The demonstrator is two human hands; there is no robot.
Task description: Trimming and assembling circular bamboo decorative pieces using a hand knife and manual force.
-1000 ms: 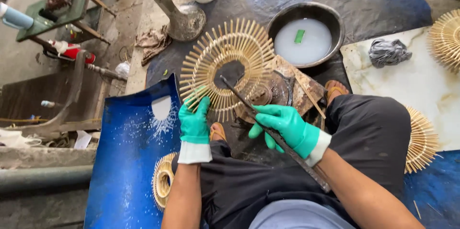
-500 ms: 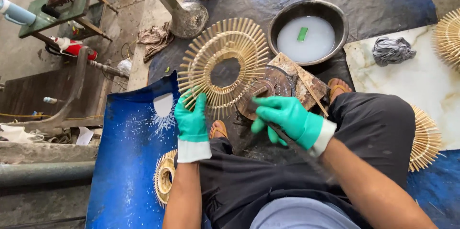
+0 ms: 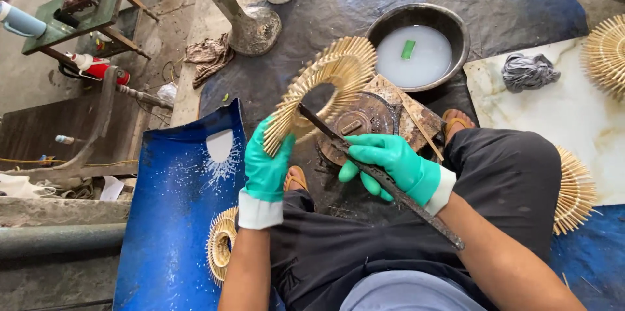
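Between the hands: a round frame of bamboo sticks (image 3: pixel 325 83) is being held tilted up on edge, its open middle facing the person.
Left hand (image 3: pixel 265 168): a green glove is being worn; the fingers are being closed on the lower left rim of the bamboo frame.
Right hand (image 3: pixel 390 164): also gloved in green; it is being wrapped around a long dark metal blade (image 3: pixel 377 177), whose tip is being pushed into the frame's open middle.
Blade's other end: it is being carried back past the right wrist and over the dark trousers.
Just beyond the right hand: a worn round wooden block (image 3: pixel 371 122) is lying on the floor, partly hidden by the frame.
Farther beyond the right hand: a dark metal bowl (image 3: pixel 390 24) of whitish liquid is standing, with a small green piece floating in it.
Left of the left hand: a blue panel (image 3: pixel 176 220) spattered with white is lying flat.
Below the left wrist: a second bamboo ring (image 3: pixel 220 246) is resting at the panel's edge.
Right of the right arm: another stick frame (image 3: pixel 573 194) is showing from behind the knee, beside a pale slab (image 3: pixel 573 122) with a grey rag (image 3: pixel 528 71) on it.
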